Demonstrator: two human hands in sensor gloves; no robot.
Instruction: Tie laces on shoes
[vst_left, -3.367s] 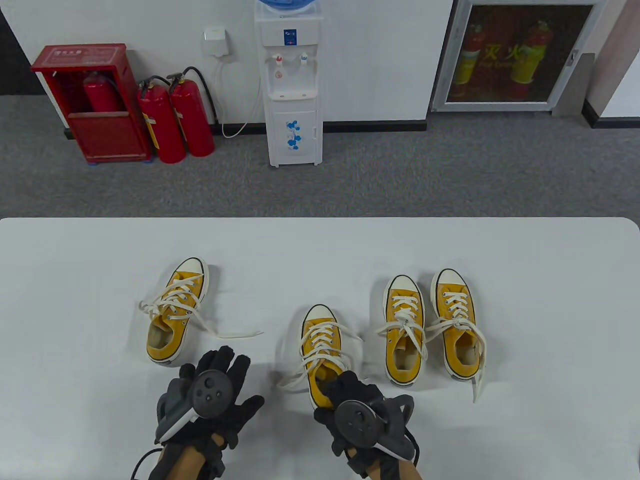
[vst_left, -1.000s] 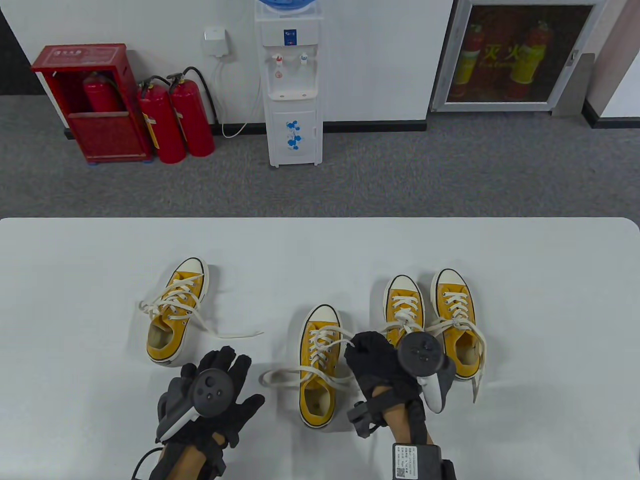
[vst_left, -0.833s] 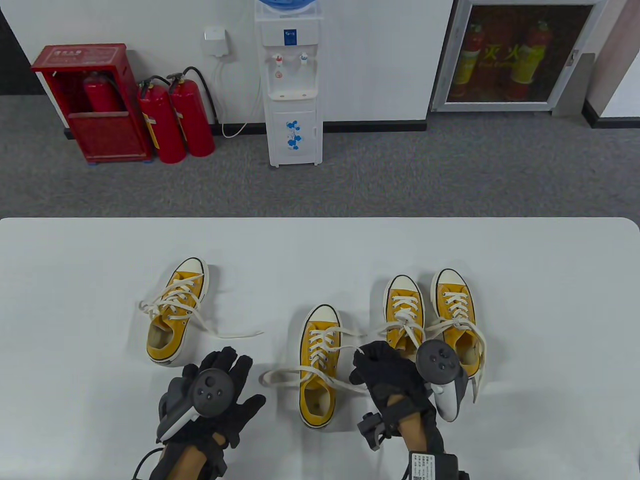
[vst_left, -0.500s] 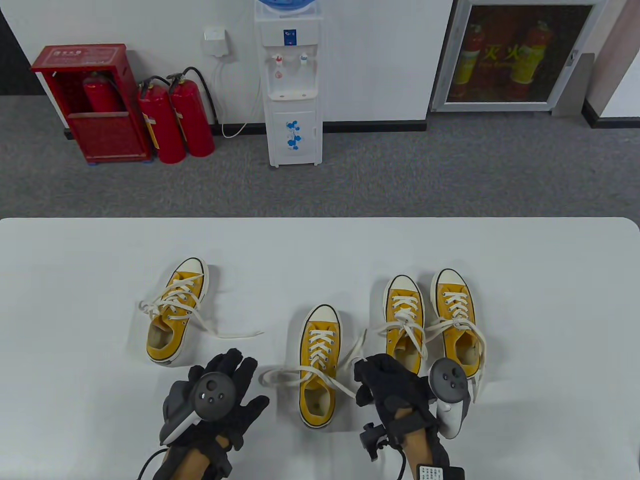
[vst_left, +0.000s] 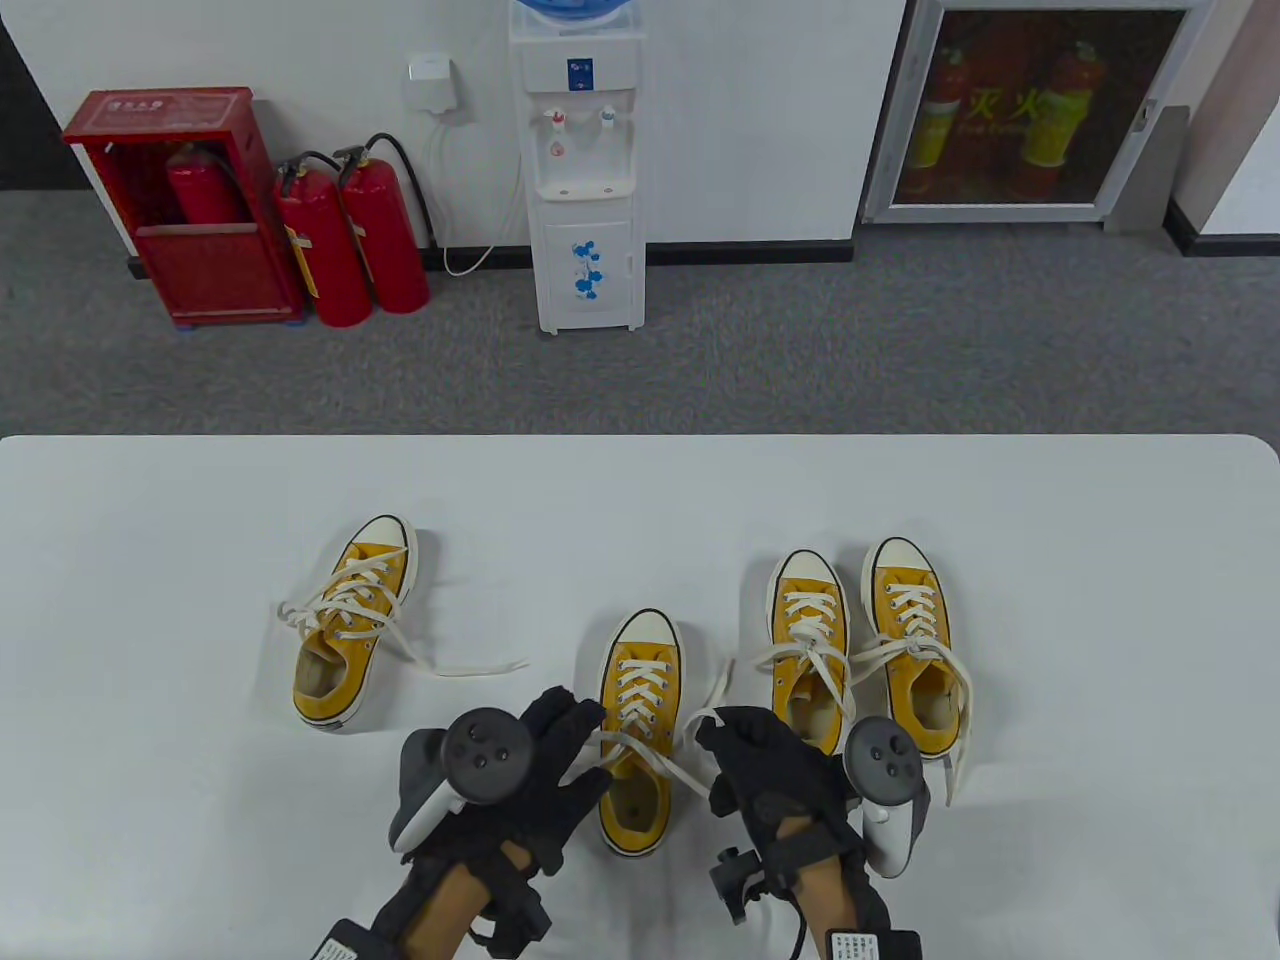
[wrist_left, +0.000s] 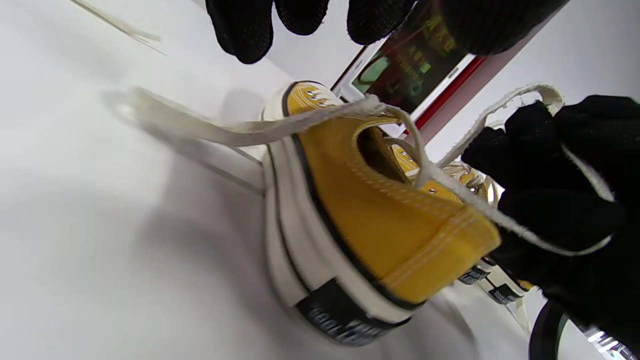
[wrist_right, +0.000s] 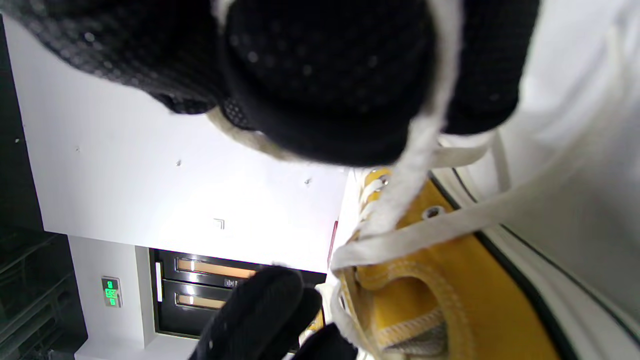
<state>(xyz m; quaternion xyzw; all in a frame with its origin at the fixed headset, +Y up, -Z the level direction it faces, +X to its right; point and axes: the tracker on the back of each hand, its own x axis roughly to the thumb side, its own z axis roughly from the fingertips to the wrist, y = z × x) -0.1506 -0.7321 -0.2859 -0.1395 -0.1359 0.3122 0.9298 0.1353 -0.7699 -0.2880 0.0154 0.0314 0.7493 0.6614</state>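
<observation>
A yellow canvas sneaker (vst_left: 636, 740) with a white toe cap stands near the front edge of the white table (vst_left: 640, 490), toe pointing away from the person, its cream laces (vst_left: 640, 745) threaded but untied and crossing over the tongue. The right hand (vst_left: 765, 770), gloved in black, has its fingers curled round the lace end on the shoe's right side, drawing it taut off the top eyelet; the right wrist view shows the lace wrapped across a fingertip. The left hand (vst_left: 535, 775) hovers at the shoe's left side with fingers straight and spread, their tips over the other lace end, gripping nothing. A second sneaker (vst_left: 352, 620) sits well apart to the left, laces loose on the table, and a pair of matching sneakers (vst_left: 860, 650) stands side by side just to the right. Beyond the table, a water dispenser (vst_left: 585, 165) and red fire extinguishers (vst_left: 350, 235) line the wall.
</observation>
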